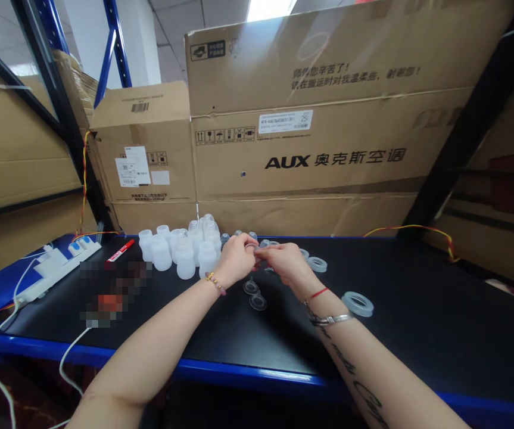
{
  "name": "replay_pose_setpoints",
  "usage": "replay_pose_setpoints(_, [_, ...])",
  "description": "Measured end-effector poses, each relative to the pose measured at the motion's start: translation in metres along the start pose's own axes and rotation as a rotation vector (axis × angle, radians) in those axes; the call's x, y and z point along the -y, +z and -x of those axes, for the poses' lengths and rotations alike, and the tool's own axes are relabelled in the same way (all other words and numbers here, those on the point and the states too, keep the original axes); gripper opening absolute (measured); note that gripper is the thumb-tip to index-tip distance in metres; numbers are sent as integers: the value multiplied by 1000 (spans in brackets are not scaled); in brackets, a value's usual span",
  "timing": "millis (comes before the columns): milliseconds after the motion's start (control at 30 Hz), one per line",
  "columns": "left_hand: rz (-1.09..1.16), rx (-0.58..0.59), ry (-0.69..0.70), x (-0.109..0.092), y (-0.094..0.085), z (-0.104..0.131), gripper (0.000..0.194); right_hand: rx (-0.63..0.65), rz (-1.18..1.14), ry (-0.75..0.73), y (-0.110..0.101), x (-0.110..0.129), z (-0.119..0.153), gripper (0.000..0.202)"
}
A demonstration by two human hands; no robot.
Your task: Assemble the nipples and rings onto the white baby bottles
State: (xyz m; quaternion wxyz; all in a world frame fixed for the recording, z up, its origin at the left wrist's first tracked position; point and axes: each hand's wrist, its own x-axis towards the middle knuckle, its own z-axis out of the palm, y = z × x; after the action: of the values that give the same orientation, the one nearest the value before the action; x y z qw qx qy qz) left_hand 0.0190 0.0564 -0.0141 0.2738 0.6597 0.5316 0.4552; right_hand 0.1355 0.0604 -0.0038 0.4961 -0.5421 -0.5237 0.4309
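Left hand [237, 256] and right hand [287, 263] meet; cannot tell if either grip holds anything. Clear flanged discs [258, 301] lie near-side, closer to left hand.

One forward-looking view from the worker's head
From where I stand, the head-worn camera tilts down over the black tabletop [444, 316], near the left hand [237, 257] and right hand [287, 263] mid-frame, with forearms [158, 333] entering from below and cardboard [337, 205] behind.
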Motion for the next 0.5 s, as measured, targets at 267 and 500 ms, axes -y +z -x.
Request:
replay_pose_setpoints(267, [-211,-101,75,-18,-4,7,14,-53,221,-85,3,-14,-7,12])
replay_pose_setpoints(500, [11,24,-6,-7,-2,2,23,-73,395,-142,-3,-5,-2,19])
